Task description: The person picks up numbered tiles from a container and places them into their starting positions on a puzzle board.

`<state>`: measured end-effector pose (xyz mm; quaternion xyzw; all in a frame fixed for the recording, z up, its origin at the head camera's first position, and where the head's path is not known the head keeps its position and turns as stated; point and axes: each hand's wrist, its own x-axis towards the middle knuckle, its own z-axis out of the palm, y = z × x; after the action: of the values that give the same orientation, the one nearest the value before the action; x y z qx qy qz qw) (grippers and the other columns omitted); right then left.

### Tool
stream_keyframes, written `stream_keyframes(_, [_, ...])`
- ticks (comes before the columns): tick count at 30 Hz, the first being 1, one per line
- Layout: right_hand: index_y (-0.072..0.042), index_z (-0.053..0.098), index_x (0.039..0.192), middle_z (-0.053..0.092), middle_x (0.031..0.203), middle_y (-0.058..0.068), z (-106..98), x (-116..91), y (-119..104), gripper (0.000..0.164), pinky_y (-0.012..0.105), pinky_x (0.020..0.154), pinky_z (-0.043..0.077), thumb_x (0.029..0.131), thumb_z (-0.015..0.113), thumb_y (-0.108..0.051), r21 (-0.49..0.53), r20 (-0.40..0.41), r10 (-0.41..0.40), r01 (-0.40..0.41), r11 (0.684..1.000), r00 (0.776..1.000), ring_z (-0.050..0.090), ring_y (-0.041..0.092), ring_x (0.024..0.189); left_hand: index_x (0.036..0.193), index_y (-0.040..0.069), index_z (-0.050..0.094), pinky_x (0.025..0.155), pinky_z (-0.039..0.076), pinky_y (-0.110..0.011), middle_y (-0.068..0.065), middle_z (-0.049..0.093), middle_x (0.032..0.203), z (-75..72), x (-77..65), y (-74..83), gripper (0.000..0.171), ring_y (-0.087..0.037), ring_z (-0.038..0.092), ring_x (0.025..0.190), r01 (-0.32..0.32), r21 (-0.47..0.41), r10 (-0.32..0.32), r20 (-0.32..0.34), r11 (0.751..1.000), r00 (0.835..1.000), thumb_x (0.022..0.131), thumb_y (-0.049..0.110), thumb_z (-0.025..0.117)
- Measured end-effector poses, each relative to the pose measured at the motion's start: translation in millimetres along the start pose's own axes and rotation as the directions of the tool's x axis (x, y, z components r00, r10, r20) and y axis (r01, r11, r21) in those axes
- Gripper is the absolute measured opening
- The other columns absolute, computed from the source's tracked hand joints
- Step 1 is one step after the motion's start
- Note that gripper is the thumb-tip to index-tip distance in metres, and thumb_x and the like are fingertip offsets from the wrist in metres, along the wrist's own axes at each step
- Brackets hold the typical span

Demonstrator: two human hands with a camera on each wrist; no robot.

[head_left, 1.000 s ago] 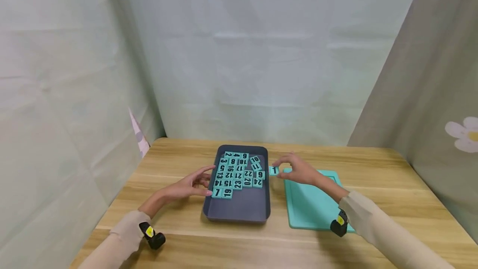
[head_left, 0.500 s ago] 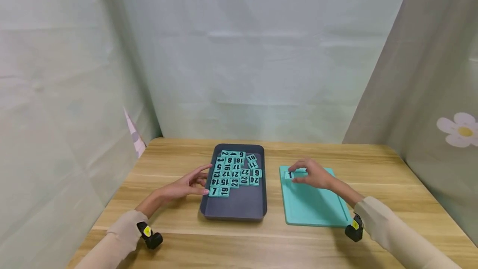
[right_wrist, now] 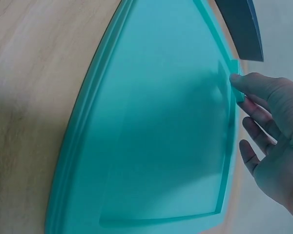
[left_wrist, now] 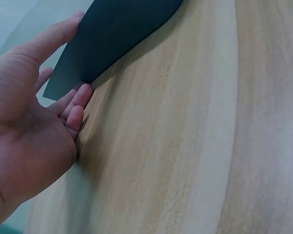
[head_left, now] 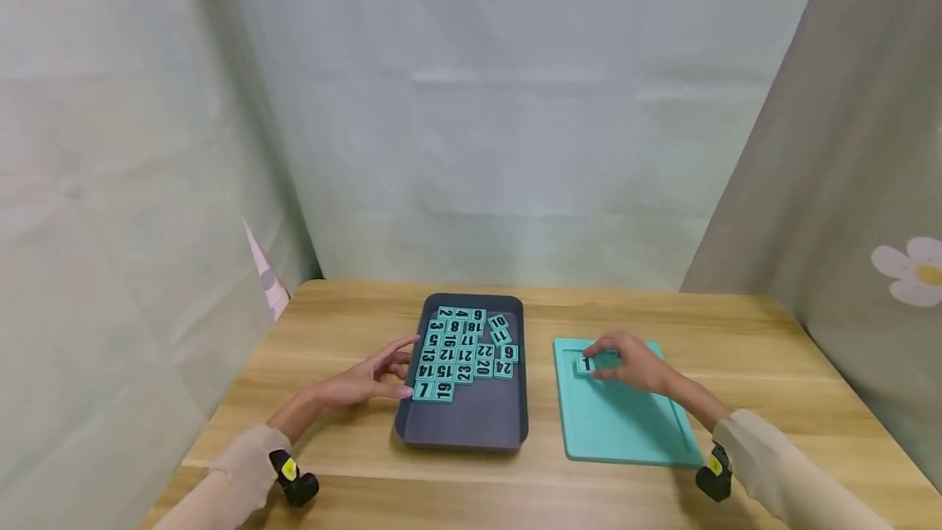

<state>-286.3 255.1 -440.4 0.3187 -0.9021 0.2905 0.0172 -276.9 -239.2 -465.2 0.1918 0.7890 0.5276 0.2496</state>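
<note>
Tile 1 (head_left: pixel 585 365) Pinched at Turquoise Board (head_left: pixel 621 432)

Right of centre in the head frame, the right hand (head_left: pixel 634 363) pinched tile 1 between thumb and fingers. The tile was located at the board's upper left; full seating on the board could not be determined. Left of centre, the left hand (head_left: pixel 361 381) was positioned at the left side of the dark tray (head_left: pixel 471 427), thumb and fingers apart. The other numbered tiles (head_left: pixel 446 355) lay inside the tray, at lower centre, on the wood-grain surface (head_left: pixel 545 493).

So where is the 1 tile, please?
The head view shows the 1 tile, pinched by the right hand, near the far left corner of the turquoise board.
</note>
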Motion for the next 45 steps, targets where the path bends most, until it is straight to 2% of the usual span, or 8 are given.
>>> stream_keyframes(6, [-0.002,0.076,0.112,0.076,0.107,0.009,4.4,-7.3,1.3,0.029,0.052,0.089,0.054,0.085,0.082,-0.012,-0.012,0.002,0.009,-0.009,1.000,1.000,0.067,0.034,0.105,0.164,0.027,0.016,0.098,0.037,-0.039,-0.023,0.035,0.158,3.5,-1.0,-1.0,0.089,-0.030,0.042,0.126,0.013,-0.013,-0.013,0.003,1.000,1.000,0.095,0.022,0.072])
stream_keyframes(16, [-0.003,0.075,0.113,0.076,0.110,0.009,2.7,-2.1,3.0,0.029,0.053,0.093,0.050,0.086,0.080,-0.014,-0.038,0.024,-0.005,0.006,0.999,1.000,0.065,0.035,0.108,0.164,0.028,0.016,0.099,0.036,-0.038,-0.022,0.034,0.159,1.5,-1.8,1.0,0.087,-0.032,0.040,0.128,0.025,-0.032,-0.025,-0.005,0.999,1.000,0.097,0.019,0.070])
stream_keyframes(20, [-0.004,0.076,0.112,0.076,0.109,0.008,2.4,1.0,4.5,0.029,0.052,0.093,0.051,0.085,0.082,-0.014,-0.058,0.016,-0.011,0.012,0.998,1.000,0.066,0.033,0.107,0.164,0.028,0.015,0.100,0.036,-0.039,-0.021,0.034,0.159,-0.1,-3.0,2.9,0.087,-0.031,0.040,0.128,0.022,-0.014,-0.022,-0.004,1.000,1.000,0.097,0.020,0.070])
stream_keyframes(26, [-0.003,0.076,0.113,0.076,0.109,0.008,6.7,-3.4,7.9,0.031,0.050,0.091,0.052,0.086,0.082,-0.016,-0.048,0.023,0.005,-0.004,0.999,1.000,0.067,0.033,0.106,0.164,0.027,0.016,0.101,0.036,-0.039,-0.021,0.034,0.157,5.4,-3.6,1.9,0.088,-0.030,0.042,0.127,0.020,-0.018,-0.020,0.002,1.000,1.000,0.097,0.024,0.071])
stream_keyframes(33, [-0.004,0.075,0.113,0.075,0.112,0.008,13.0,1.4,8.3,0.029,0.054,0.094,0.051,0.088,0.080,-0.018,-0.051,-0.002,-0.039,0.039,0.998,0.999,0.066,0.034,0.109,0.164,0.028,0.017,0.100,0.036,-0.038,-0.020,0.037,0.156,5.8,-2.9,3.5,0.087,-0.030,0.043,0.126,0.026,-0.011,-0.026,-0.015,1.000,1.000,0.096,0.024,0.072])
stream_keyframes(40, [-0.004,0.076,0.112,0.072,0.107,0.009,13.7,6.2,8.6,0.024,0.049,0.087,0.052,0.089,0.079,-0.012,-0.068,-0.028,-0.088,0.086,0.994,0.996,0.064,0.031,0.102,0.164,0.030,0.016,0.101,0.036,-0.038,-0.020,0.035,0.157,5.2,-0.7,1.3,0.087,-0.030,0.043,0.128,0.028,-0.018,-0.028,-0.012,0.999,1.000,0.097,0.023,0.071])
stream_keyframes(45, [-0.005,0.076,0.111,0.072,0.107,0.008,15.6,11.0,7.6,0.024,0.048,0.088,0.052,0.088,0.079,-0.014,-0.065,-0.025,-0.063,0.062,0.996,0.998,0.065,0.029,0.102,0.164,0.030,0.017,0.100,0.036,-0.039,-0.020,0.035,0.158,4.0,-1.6,1.3,0.086,-0.030,0.043,0.127,0.032,-0.015,-0.032,-0.011,0.999,0.999,0.097,0.023,0.071])
